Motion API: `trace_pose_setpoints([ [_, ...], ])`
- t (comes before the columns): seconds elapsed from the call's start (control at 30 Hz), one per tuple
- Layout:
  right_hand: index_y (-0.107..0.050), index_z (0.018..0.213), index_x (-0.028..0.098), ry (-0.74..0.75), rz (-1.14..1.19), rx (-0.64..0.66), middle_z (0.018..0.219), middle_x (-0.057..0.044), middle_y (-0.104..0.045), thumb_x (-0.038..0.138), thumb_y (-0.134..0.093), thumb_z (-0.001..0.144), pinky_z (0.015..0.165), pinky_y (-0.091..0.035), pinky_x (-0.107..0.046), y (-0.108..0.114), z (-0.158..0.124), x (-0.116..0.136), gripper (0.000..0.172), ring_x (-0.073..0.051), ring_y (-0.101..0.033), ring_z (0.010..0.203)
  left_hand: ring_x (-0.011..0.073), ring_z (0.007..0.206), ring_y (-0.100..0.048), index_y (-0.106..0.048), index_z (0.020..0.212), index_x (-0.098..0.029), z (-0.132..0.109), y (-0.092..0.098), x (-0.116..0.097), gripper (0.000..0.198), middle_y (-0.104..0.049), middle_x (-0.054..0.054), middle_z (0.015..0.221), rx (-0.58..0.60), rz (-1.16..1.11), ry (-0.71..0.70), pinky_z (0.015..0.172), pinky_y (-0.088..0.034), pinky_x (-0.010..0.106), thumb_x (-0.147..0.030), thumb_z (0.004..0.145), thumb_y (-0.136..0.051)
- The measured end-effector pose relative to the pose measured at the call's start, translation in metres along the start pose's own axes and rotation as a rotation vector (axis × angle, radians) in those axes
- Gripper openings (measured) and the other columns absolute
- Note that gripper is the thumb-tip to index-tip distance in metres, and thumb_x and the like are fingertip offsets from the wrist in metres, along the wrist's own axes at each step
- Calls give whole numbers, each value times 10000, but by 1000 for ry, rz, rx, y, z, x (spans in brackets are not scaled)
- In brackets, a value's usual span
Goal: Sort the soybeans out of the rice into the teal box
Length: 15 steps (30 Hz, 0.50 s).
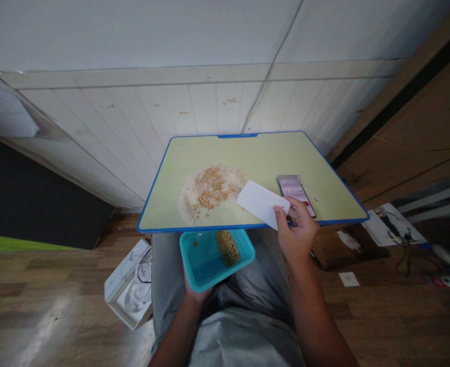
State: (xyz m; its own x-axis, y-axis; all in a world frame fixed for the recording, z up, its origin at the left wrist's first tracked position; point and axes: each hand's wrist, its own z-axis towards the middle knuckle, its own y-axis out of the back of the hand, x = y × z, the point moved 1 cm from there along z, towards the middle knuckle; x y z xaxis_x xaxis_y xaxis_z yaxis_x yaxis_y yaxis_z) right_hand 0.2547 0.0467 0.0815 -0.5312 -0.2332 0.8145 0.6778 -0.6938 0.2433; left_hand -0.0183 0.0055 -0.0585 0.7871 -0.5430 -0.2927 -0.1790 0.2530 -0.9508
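Observation:
My right hand (pixel 297 229) pinches a flat white card (pixel 262 203) between thumb and fingers, its far end above the small folding table (pixel 271 153) beside a grain pile. That pile is white rice (pixel 190 199) with yellow beans that look like soybeans (pixel 211 189) scattered over its middle. My left hand (pixel 196 290) grips a turquoise plastic container (pixel 204 267) at its near left side, over my lap and just below the table's front edge. Inside, a heap of the same round beans (pixel 228 248) lies toward the right, with a few loose ones at the far left.
A phone (pixel 297 194) with its screen lit lies on the table, just beyond my right hand. An open white box (pixel 131 290) with cables stands on the floor at left. Cardboard (pixel 412 112) rises at right, and a panelled wall (pixel 205 107) stands behind the table.

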Motion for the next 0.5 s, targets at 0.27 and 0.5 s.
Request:
trace_pose_setpoints([
  [0.27, -773, 1151, 233, 8, 21, 49, 936, -66, -857, 383, -740, 979, 747, -656, -339, -2, -3, 0, 230, -244, -829, 792, 250, 1713, -285, -518, 1648, -308, 3, 1, 1, 667, -604, -25, 1675, 53, 15, -27, 1427, -101, 476, -552, 1125, -185],
  [0.5, -771, 1154, 243, 44, 19, 87, 945, -55, -859, 358, -737, 984, 737, -652, -318, -2, -3, 3, 208, -237, -837, 807, 206, 1679, -369, -584, 1606, -328, 5, -9, -2, 696, -621, -58, 1659, 59, -17, 9, 1417, -161, 410, -519, 1124, -119],
])
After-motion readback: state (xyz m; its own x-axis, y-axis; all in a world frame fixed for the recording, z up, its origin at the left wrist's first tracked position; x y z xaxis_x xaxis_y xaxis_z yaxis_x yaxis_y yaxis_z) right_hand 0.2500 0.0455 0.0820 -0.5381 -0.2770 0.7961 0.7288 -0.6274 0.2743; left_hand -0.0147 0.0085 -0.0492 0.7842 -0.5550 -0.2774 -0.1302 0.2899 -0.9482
